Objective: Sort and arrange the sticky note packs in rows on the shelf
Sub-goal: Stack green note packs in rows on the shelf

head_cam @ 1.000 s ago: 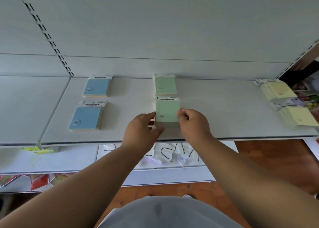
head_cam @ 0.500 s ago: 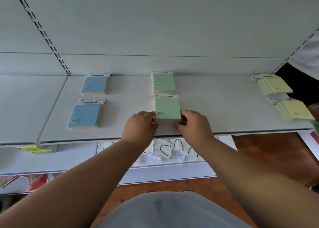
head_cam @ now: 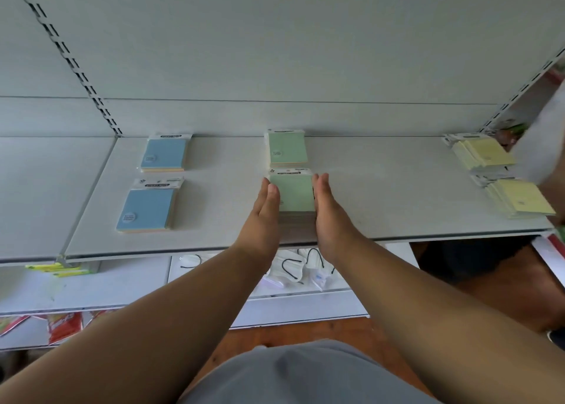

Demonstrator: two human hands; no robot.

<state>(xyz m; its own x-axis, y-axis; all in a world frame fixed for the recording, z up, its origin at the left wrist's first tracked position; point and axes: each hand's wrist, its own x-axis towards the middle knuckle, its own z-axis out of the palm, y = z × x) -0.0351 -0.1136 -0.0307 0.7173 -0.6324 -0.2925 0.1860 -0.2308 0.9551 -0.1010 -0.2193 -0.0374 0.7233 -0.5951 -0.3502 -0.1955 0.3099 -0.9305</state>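
We pressed our left hand and right hand, fingers straight, flat against the sides of the front green stack at mid-shelf, the grip holding nothing. Behind lay another green pack. The blue packs left read "STICKY NOTE"; yellow stacks sat right.

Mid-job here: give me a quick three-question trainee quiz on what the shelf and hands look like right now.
1. True or false: the left hand and right hand lie flat against opposite sides of the front green stack.
2. Which colour sits nearest the shelf's right end? A blue, B green, C yellow.
3. How many blue packs are on the shelf?

Key: 1 true. 2 C, the yellow stacks. 3 two: the back blue pack and the front blue pack.
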